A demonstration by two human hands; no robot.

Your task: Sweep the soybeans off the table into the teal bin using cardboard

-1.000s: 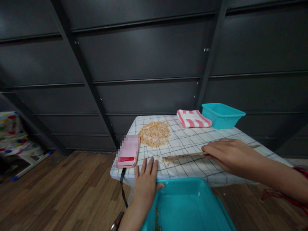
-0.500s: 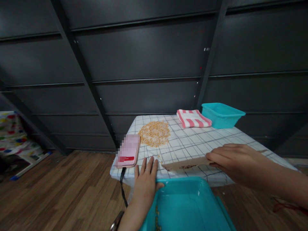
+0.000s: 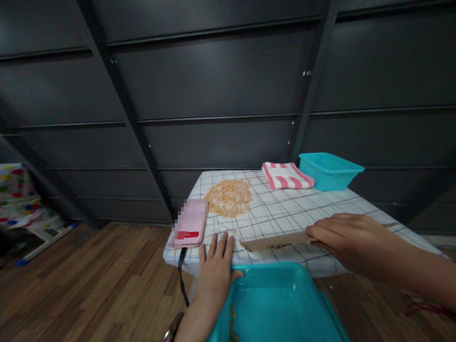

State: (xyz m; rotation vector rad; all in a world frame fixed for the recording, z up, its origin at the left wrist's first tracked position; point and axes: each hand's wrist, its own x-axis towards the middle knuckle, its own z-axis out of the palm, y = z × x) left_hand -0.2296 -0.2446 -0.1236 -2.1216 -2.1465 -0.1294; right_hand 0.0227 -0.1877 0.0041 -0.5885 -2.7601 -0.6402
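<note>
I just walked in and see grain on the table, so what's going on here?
A person is working at a table with a checked cloth. Their right hand grips a cardboard strip near the table's front edge, with what look like a few grains on it. Their left hand lies flat on that edge, next to a teal tub just below, which holds only a few grains. A pile of yellow grains sits further back, beside a pink phone.

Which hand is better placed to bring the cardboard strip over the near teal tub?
Right. The right hand holds the cardboard strip by its end, just behind the near teal tub; the left hand lies flat on the tablecloth at the tub's edge, holding nothing.
</note>
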